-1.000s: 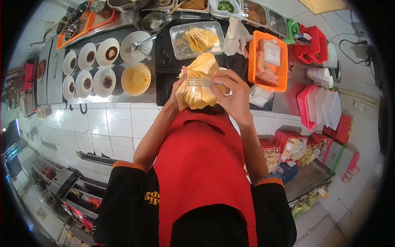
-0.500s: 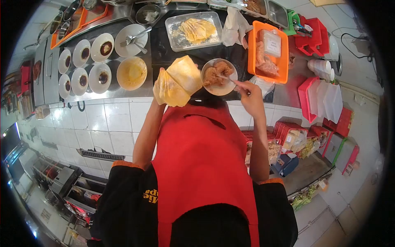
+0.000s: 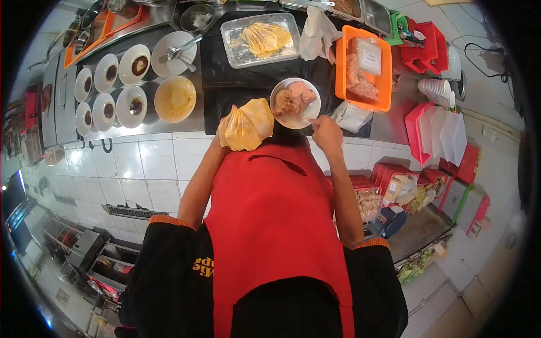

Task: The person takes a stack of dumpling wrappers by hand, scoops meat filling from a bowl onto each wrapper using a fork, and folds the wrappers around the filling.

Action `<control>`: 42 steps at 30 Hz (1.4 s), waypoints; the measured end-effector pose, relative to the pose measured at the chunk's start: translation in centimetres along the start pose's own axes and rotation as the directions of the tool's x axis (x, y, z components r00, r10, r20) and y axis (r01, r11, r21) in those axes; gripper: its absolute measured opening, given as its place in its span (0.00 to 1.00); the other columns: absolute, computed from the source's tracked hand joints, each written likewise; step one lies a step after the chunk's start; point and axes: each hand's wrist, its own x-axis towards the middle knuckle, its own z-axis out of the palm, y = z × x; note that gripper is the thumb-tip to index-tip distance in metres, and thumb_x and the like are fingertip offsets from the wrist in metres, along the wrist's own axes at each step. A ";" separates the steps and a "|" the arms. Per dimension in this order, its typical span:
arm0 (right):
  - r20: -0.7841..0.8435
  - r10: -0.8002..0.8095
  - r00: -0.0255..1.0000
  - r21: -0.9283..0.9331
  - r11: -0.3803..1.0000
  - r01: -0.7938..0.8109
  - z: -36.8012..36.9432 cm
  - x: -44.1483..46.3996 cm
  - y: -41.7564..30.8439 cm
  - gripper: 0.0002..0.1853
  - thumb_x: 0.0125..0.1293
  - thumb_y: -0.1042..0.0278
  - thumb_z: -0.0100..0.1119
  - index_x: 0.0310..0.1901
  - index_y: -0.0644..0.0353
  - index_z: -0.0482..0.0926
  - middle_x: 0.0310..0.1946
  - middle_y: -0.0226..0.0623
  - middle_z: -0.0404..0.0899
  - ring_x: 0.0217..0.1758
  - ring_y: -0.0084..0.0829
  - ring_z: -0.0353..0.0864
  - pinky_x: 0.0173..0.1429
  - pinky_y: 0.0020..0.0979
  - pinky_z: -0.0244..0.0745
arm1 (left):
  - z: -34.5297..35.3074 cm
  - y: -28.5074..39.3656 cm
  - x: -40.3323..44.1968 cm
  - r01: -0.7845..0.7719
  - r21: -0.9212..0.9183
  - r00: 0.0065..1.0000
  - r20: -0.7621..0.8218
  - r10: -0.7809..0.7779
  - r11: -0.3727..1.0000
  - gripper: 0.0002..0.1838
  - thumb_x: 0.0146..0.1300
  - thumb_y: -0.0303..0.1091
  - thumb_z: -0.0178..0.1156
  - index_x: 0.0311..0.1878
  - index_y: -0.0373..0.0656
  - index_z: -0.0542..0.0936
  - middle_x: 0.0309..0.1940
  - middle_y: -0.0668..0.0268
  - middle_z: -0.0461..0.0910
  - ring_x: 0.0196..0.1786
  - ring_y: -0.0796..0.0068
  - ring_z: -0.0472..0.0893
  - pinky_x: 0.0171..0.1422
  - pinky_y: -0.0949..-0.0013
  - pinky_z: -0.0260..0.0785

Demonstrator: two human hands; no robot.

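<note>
My left hand [image 3: 224, 128] is closed on a fan of yellow dough wrappers [image 3: 246, 125], which hides most of its fingers. To the right of the wrappers is a white bowl [image 3: 295, 120] of pinkish-brown minced filling [image 3: 293, 98]. My right hand [image 3: 327, 134] is closed around a fork [image 3: 307, 120] whose far end rests low in the bowl, at the near side of the filling. Behind them, a clear tray [image 3: 233, 41] holds more floured yellow wrappers [image 3: 265, 39].
At left stand several white bowls with dark sauce [image 3: 131, 107], a yellow-stained bowl [image 3: 175, 100] and a bowl with cutlery [image 3: 173, 54]. An orange tray [image 3: 340, 67] with packed meat lies to the right, beside a white plastic bag [image 3: 352, 116]. Red baskets [image 3: 422, 53] stand farther right.
My right hand has left the wrappers and moved right to the bowl, taking the fork into the filling. My left hand has carried the wrappers left, off the bowl.
</note>
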 end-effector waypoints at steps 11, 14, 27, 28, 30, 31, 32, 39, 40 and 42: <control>0.074 -0.211 0.975 0.187 0.963 0.194 -0.5 0.1 2.5 0.13 0.61 0.77 0.59 0.45 0.55 0.90 0.34 0.45 0.87 0.40 0.45 0.87 0.46 0.41 0.80 | 3.3 1.3 -1.6 0.004 0.052 1.000 0.024 -0.005 0.999 0.38 0.77 0.61 0.45 0.73 0.35 0.67 0.69 0.49 0.73 0.69 0.48 0.75 0.75 0.45 0.66; 0.091 -0.307 0.947 0.675 0.719 0.168 -4.2 -0.7 0.3 0.14 0.66 0.82 0.58 0.48 0.59 0.89 0.35 0.39 0.87 0.38 0.32 0.86 0.44 0.30 0.78 | 4.8 1.8 -2.3 -0.009 -0.016 1.000 0.025 0.009 1.000 0.37 0.77 0.59 0.46 0.73 0.35 0.67 0.69 0.49 0.72 0.70 0.49 0.74 0.75 0.44 0.65; -0.408 -0.302 0.862 0.689 0.517 0.508 -6.4 0.0 -4.3 0.14 0.69 0.85 0.59 0.51 0.61 0.88 0.37 0.33 0.83 0.35 0.16 0.74 0.35 0.19 0.65 | 15.3 1.0 1.6 -0.043 -0.079 0.945 0.320 0.067 0.996 0.37 0.77 0.59 0.47 0.74 0.36 0.65 0.67 0.49 0.74 0.66 0.52 0.78 0.72 0.50 0.70; -0.412 -0.300 0.860 0.688 0.516 0.510 -7.3 -0.2 -3.8 0.14 0.69 0.85 0.59 0.51 0.61 0.88 0.37 0.33 0.83 0.35 0.16 0.74 0.35 0.19 0.65 | 15.5 1.1 1.5 -0.106 -0.037 0.955 0.275 0.112 0.994 0.38 0.77 0.60 0.46 0.74 0.36 0.64 0.67 0.50 0.74 0.66 0.52 0.78 0.72 0.50 0.70; -0.176 -0.251 0.952 0.816 0.503 0.284 -9.3 -0.9 -3.0 0.17 0.66 0.90 0.55 0.50 0.65 0.87 0.40 0.35 0.84 0.36 0.20 0.77 0.38 0.21 0.70 | 18.9 1.1 0.2 -0.169 0.051 0.974 0.162 0.159 0.984 0.34 0.78 0.58 0.43 0.70 0.37 0.69 0.62 0.50 0.78 0.62 0.57 0.81 0.67 0.53 0.75; -0.174 -0.271 0.947 0.857 0.431 0.281 -9.6 -1.2 -3.0 0.17 0.67 0.90 0.54 0.51 0.64 0.87 0.38 0.34 0.84 0.33 0.20 0.75 0.36 0.22 0.68 | 19.0 1.3 0.0 -0.176 0.128 0.972 0.180 0.152 0.976 0.34 0.78 0.59 0.43 0.70 0.37 0.68 0.62 0.51 0.78 0.62 0.58 0.81 0.67 0.54 0.75; -0.177 -0.263 0.948 0.857 0.433 0.280 -10.6 -1.5 -3.6 0.17 0.67 0.90 0.54 0.51 0.64 0.87 0.38 0.34 0.84 0.33 0.20 0.75 0.36 0.22 0.68 | 19.1 1.4 -0.2 -0.181 0.204 0.970 0.196 0.141 0.962 0.35 0.78 0.59 0.43 0.71 0.37 0.67 0.62 0.52 0.77 0.62 0.58 0.81 0.68 0.55 0.74; -0.074 -0.400 0.914 0.793 0.532 0.297 -11.3 -0.2 -4.6 0.16 0.71 0.85 0.54 0.52 0.60 0.86 0.34 0.32 0.84 0.28 0.14 0.69 0.30 0.19 0.62 | 21.4 0.4 -0.7 -0.149 0.433 0.989 0.064 0.134 0.889 0.38 0.78 0.60 0.42 0.74 0.34 0.63 0.66 0.53 0.75 0.64 0.61 0.80 0.69 0.59 0.74; -0.119 -0.390 0.913 0.785 0.526 0.327 -11.1 -0.6 -4.8 0.17 0.70 0.86 0.54 0.53 0.60 0.86 0.34 0.33 0.84 0.29 0.14 0.69 0.31 0.18 0.62 | 21.2 0.5 -0.7 -0.154 0.409 0.988 0.070 0.138 0.900 0.37 0.78 0.60 0.42 0.74 0.35 0.63 0.66 0.53 0.75 0.64 0.61 0.80 0.70 0.58 0.74; -0.161 -0.383 0.910 0.776 0.520 0.357 -11.1 -1.4 -5.8 0.18 0.69 0.87 0.54 0.54 0.60 0.86 0.34 0.34 0.83 0.30 0.14 0.70 0.32 0.18 0.62 | 21.2 0.4 -0.7 -0.162 0.347 0.985 0.119 0.128 0.924 0.37 0.78 0.60 0.42 0.74 0.35 0.64 0.66 0.52 0.75 0.64 0.60 0.80 0.70 0.57 0.74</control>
